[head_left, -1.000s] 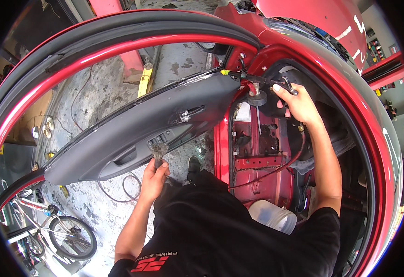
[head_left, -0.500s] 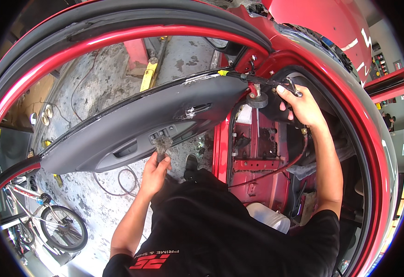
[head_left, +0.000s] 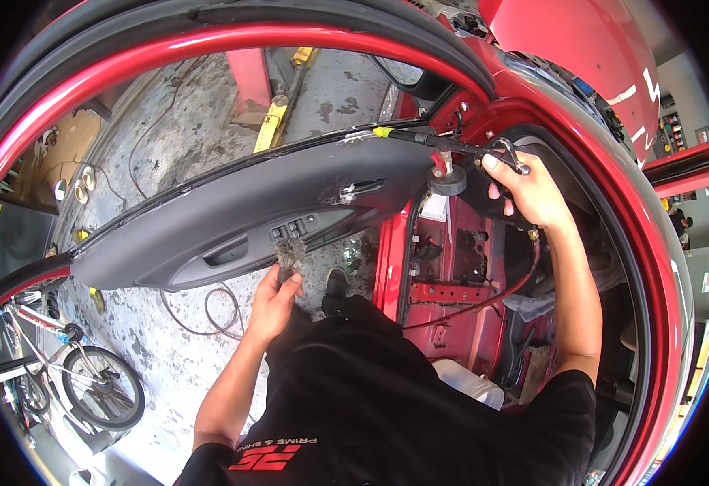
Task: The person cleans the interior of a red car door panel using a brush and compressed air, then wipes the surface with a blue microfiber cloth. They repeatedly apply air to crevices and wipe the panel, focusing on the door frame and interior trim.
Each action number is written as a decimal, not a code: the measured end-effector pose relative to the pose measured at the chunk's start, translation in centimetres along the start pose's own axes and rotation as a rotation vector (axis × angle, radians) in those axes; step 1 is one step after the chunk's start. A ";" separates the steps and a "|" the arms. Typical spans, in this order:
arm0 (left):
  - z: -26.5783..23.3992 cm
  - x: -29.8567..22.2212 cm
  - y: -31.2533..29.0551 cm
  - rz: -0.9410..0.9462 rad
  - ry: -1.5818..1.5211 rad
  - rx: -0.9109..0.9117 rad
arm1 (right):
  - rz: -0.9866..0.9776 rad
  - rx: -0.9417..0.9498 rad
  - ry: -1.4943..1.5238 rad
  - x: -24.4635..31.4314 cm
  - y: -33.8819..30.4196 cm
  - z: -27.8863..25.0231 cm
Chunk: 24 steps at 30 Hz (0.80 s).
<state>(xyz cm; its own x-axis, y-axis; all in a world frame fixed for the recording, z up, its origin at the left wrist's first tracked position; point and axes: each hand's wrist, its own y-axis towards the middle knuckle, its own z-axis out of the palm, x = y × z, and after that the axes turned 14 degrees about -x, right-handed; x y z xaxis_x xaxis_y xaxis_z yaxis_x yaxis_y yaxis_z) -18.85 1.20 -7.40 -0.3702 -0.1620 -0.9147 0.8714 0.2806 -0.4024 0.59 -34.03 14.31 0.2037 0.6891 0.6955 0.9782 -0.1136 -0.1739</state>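
My right hand [head_left: 533, 186] is wrapped round the grip of a black spray gun [head_left: 472, 151]. The gun's long barrel points left along the top edge of the door panel and ends in a yellow tip [head_left: 383, 132]. A dark round cap [head_left: 447, 181] sits under the barrel, and a dark red hose [head_left: 484, 306] runs down from the grip. In my left hand [head_left: 273, 306] a brush with grey bristles [head_left: 291, 254] stands bristles up, its handle mostly hidden by my fingers. The bristles are in front of the window switches on the dark grey door panel [head_left: 156, 247]; contact cannot be made out.
The red door frame [head_left: 233, 39] arches over the panel. To my right is the stripped red car floor [head_left: 460, 271], with a white bucket [head_left: 468, 382]. A bicycle [head_left: 99, 385] stands at lower left. A coiled hose [head_left: 221, 312] lies on the worn floor; beyond the door is a yellow lift arm [head_left: 272, 125].
The view has shifted slightly, so the door and floor sit a little differently in it. Both hands keep their grips and nearly the same places.
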 end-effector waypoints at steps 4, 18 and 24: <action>-0.6 0.2 -0.3 -0.016 0.011 -0.026 | -0.038 0.030 0.027 0.8 -0.3 0.9; -2.4 0.4 -1.1 0.010 -0.011 -0.061 | -0.133 0.188 0.042 5.8 -1.9 5.2; -2.8 0.8 -0.9 0.017 -0.035 -0.053 | -0.133 0.108 0.058 4.6 -2.6 3.1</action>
<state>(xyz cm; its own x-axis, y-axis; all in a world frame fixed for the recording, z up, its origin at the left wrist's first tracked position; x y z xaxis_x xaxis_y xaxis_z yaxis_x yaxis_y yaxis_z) -20.82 3.43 -7.84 -0.3434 -0.1897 -0.9198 0.8586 0.3336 -0.3894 -1.18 -28.41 15.80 0.0779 0.6501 0.7558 0.9872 0.0554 -0.1494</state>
